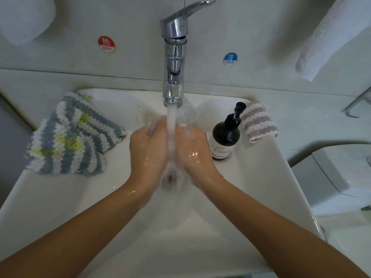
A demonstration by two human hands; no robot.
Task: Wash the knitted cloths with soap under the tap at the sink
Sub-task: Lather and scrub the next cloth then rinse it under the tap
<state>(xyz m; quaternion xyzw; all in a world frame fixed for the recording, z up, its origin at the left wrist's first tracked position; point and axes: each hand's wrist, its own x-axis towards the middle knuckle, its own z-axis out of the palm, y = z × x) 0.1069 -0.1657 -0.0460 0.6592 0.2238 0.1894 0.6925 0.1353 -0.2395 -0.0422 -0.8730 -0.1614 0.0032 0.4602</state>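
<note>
Scrubbing soapy cloth (153,123) under tap (173,57) stream: fingers (158,127) of left hand (148,149) and right hand (192,147) curl together, clamped on it, mostly hidden between palms. Washing midway. Grey-striped cloths (74,135) at 9 o'clock on sink (261,177) rim look unwashed; pink-striped cloth (259,122) at 2 o'clock behind soap bottle (225,137).

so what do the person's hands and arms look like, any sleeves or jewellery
Both forearms are bare right to the frame edge: no sleeves, watch or bracelets show. The left hand and right hand are gloveless, wet and glistening, with traces of soap foam. No rings visible; fingers are partly hidden.
</note>
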